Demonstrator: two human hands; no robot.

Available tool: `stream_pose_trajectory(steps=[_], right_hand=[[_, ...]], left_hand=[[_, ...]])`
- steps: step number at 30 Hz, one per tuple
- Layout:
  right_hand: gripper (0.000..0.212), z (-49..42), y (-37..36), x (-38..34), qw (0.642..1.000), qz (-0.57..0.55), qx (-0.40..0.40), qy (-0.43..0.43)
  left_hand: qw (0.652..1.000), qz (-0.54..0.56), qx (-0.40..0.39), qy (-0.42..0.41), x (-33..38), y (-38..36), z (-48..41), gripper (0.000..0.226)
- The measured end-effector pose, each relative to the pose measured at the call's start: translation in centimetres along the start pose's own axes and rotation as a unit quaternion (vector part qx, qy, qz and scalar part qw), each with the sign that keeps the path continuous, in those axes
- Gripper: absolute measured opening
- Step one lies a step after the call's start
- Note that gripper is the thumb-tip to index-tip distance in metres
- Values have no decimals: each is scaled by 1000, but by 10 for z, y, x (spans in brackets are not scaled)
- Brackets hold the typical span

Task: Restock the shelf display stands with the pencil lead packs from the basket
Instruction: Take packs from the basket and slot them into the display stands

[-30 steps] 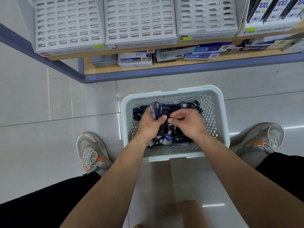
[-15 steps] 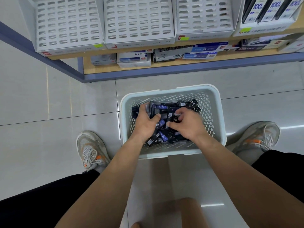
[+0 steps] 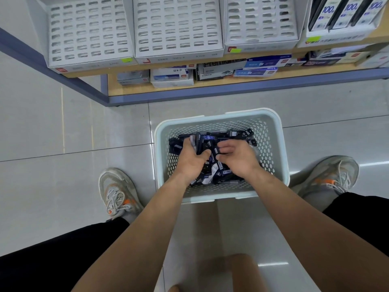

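Observation:
A pale perforated basket (image 3: pixel 280 144) stands on the floor between my feet, holding a heap of black pencil lead packs (image 3: pixel 245 133) marked HB. Both hands are inside it. My left hand (image 3: pixel 190 160) grips a bundle of several packs, thumb across them. My right hand (image 3: pixel 236 158) is beside it with curled fingers pinching one pack at the fingertips. Three white slotted display stands (image 3: pixel 176 28) sit on the shelf above, their slots looking empty.
A stand (image 3: pixel 345 15) with "100" packs is at the upper right. Boxes (image 3: pixel 171 76) lie on the low wooden shelf with a blue edge. My shoes (image 3: pixel 117 191) flank the basket on the tiled floor.
My hands stayed in the basket, shifting slightly toward its far side. The left hand's bundle has grown while the right hand keeps picking packs from the heap.

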State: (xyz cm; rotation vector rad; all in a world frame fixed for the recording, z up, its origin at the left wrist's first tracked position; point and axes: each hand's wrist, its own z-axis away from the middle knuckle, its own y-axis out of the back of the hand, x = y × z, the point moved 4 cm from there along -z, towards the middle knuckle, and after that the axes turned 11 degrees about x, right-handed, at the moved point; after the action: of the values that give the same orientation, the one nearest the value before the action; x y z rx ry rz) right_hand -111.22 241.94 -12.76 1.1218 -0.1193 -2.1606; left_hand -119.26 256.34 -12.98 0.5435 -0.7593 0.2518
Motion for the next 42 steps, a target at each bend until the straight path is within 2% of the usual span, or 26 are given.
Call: stream_pose_trajectory(steps=[7, 12, 17, 25, 31, 34, 36, 39, 42], right_hand=[[43, -1, -1, 0, 994, -106, -21, -27], [40, 0, 0, 0, 988, -149, -34, -29], [37, 2, -2, -2, 987, -152, -52, -13], [21, 11, 6, -13, 995, -99, -21, -6], [20, 28, 18, -27, 992, -123, -28, -15], [32, 42, 29, -42, 988, -151, -35, -24], [32, 52, 40, -57, 980, -193, -39, -23], [20, 71, 63, -88, 967, -244, -67, 7], [11, 92, 91, -124, 967, -227, -83, 84]], left_hand=[[998, 64, -10, 13, -2, -2, 1, 50], [998, 64, -5, 5, -5, -3, -1, 49], [997, 78, 11, 16, -7, 0, -4, 54], [996, 88, 25, -1, 5, 3, 2, 52], [995, 87, 37, -20, 31, 13, 17, 53], [997, 73, 27, -30, 50, 21, 29, 50], [997, 70, 10, -36, 66, 28, 39, 46], [996, 71, 11, -52, 99, 43, 56, 40], [991, 119, -21, -65, 139, 60, 81, 28]])
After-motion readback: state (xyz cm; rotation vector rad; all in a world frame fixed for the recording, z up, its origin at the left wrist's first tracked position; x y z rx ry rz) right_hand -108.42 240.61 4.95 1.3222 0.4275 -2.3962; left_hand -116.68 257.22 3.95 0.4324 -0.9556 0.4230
